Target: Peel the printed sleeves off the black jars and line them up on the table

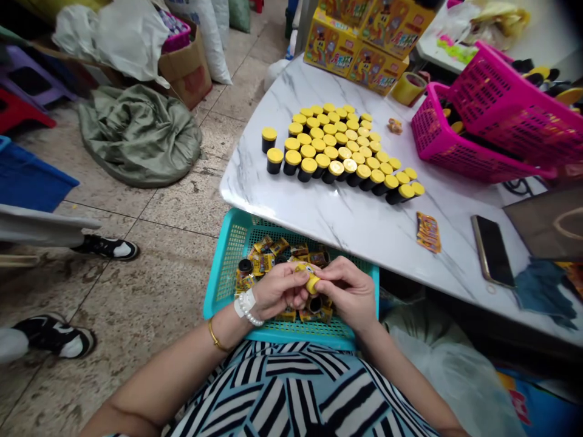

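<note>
My left hand [279,292] and my right hand [350,291] meet over a teal basket [213,285], their fingertips closed around a small yellow piece [312,284]. Printing shows on its upper end; whether it is a lid or a wrapper I cannot tell. Below the hands, the basket holds small printed packets [263,263] and a few black cups [245,266]. Just beyond, on the marble-patterned table [346,233], stand several black cups with yellow lids [308,167], grouped closely.
Pink baskets [428,130] stand at the table's right, near a phone [492,250] and a flat packet strip [429,232]. Printed yellow boxes [332,48] are stacked at the back, beside a tape roll [409,89]. A green sack [139,136] lies on the floor; another person's shoes [109,247] show left.
</note>
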Tool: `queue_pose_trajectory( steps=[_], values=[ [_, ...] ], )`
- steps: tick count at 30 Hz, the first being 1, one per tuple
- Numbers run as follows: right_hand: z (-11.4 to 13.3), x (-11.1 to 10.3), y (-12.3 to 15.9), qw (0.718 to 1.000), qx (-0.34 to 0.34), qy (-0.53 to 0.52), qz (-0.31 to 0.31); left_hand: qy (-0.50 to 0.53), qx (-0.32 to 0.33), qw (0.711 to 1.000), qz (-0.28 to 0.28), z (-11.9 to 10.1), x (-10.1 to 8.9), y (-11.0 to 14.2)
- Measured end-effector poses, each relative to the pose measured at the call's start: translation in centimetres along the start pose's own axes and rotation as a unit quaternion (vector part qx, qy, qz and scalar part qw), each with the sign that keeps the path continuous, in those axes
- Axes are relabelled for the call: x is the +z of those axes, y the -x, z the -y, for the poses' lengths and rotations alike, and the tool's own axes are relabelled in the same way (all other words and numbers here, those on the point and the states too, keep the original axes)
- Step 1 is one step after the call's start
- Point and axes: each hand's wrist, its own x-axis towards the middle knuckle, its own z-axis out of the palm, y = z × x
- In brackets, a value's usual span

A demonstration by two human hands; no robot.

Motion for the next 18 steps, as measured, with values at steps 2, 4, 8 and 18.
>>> queue_pose_trajectory(
  steps=[2, 4, 8, 18],
  values=[
    [-0.07, 0.32, 0.26, 0.999, 0.022, -0.011, -0.020, 0.007, 0.003, 1.000, 0.002, 0.31, -0.15, 0.16],
    [-0.10, 0.45, 0.28, 0.997, 0.065, -0.029, 0.004, -0.001, 0.009, 1.000, -0.005, 0.48, -0.28, 0.14],
    [-0.19, 0.19, -0.11, 0.995, 0.072, -0.006, 0.071, -0.026, 0.003, 0.999, -0.027, 0.23, 0.07, -0.05],
    [-0.33, -0.09, 0.45, 0.999, 0.026, 0.012, 0.015, -0.043, -0.013, 0.997, -0.062, 0.32, 0.44, -0.34]
  ],
)
